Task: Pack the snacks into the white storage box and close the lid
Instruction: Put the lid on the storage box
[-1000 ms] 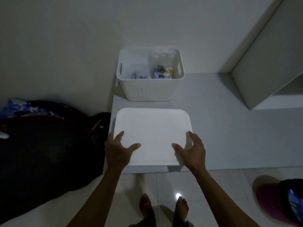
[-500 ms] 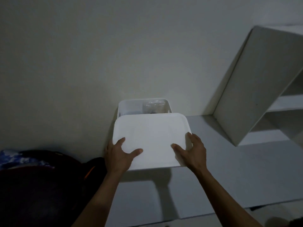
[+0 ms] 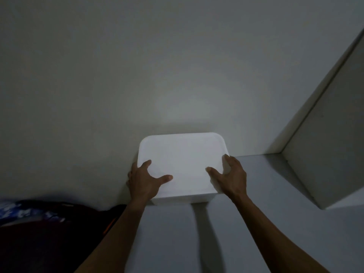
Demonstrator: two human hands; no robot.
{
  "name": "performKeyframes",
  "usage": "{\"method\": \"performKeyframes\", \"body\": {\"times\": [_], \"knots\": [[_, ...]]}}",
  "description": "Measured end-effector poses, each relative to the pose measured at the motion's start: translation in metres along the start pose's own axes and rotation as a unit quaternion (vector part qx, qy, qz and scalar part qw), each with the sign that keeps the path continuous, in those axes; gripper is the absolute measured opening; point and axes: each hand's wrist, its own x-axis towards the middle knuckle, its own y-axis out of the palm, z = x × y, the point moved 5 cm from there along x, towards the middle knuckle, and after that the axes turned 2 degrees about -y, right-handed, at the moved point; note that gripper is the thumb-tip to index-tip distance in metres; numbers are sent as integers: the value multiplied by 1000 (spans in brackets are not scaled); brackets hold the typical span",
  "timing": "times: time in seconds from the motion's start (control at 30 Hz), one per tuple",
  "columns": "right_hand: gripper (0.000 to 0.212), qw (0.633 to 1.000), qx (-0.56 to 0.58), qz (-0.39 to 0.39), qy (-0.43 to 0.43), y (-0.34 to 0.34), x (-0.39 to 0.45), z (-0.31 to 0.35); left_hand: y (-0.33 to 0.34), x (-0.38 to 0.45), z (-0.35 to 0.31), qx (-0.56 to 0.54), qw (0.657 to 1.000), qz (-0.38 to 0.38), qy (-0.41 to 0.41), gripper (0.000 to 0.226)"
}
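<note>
The white lid (image 3: 183,162) lies flat over the white storage box (image 3: 183,200), which stands against the wall; only a strip of the box's front wall shows below the lid. My left hand (image 3: 144,180) grips the lid's near left corner, thumb on top and fingers wrapped round the edge. My right hand (image 3: 229,177) grips the near right corner the same way. The snacks are hidden under the lid.
The box stands on a grey surface (image 3: 256,223) against a pale wall. A white shelf unit (image 3: 325,154) rises at the right. A dark bag (image 3: 49,233) with an orange zip pull and blue patterned fabric lies at the lower left.
Both hands lifted the lid from the near part of the surface, carried it away from me and brought it down over the box, covering the snacks.
</note>
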Motion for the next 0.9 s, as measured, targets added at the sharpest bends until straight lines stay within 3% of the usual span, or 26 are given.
{"method": "performKeyframes", "body": {"times": [0.23,0.6,0.9], "knots": [[85,999,-15,17,26,36,50,-11,26,53,-1,8,999,11,-34,108],[84,994,-104,20,7,46,58,-21,40,60,9,63,997,-28,-16,104],[79,984,-169,53,-9,51,56,-17,41,59,6,106,993,42,-26,108]]}}
